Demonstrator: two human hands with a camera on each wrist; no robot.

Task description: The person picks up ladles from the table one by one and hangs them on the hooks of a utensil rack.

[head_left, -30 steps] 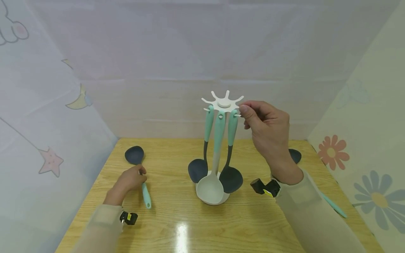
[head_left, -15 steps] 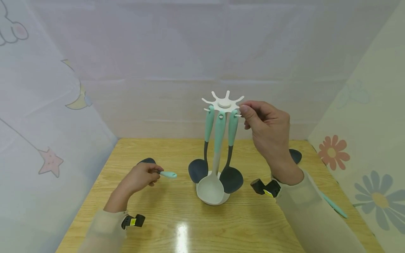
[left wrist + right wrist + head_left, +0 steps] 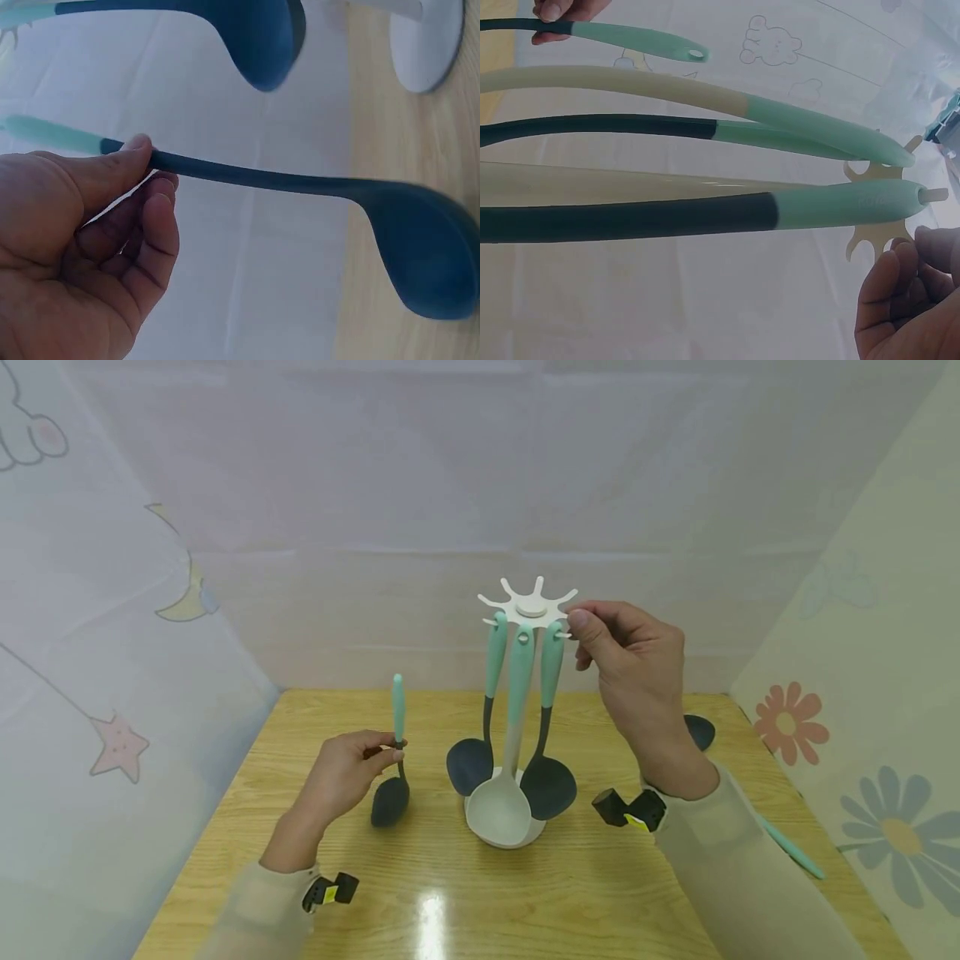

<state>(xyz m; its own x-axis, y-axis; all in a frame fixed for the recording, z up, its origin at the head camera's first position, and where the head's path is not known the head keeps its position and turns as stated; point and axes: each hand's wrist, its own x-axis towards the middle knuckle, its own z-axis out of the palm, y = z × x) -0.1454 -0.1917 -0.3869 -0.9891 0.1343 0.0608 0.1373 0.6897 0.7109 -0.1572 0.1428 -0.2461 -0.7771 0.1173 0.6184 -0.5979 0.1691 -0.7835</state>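
My left hand (image 3: 341,777) pinches the dark shaft of a ladle (image 3: 391,802), just below its mint handle. The ladle is upright, handle up and bowl down, left of the white utensil stand (image 3: 531,607). Three utensils hang from the stand's hooks: a dark ladle (image 3: 469,766), a pale ladle (image 3: 498,810) in front, and another dark ladle (image 3: 548,787) on the right. With thumb and fingertips, my right hand (image 3: 641,668) grips the right edge of the stand's hooked top; the right wrist view shows this hand (image 3: 907,300) beside the hanging handles.
Behind my right forearm lies another utensil, its dark head (image 3: 700,732) and mint handle (image 3: 795,850) showing on either side. The wooden table (image 3: 375,893) meets a pale cloth wall (image 3: 375,527) at the back, with printed walls left and right.
My left hand has lifted the ladle from the table's left side, moved it rightward and turned it from lying to upright. The right hand and the stand have stayed in place.
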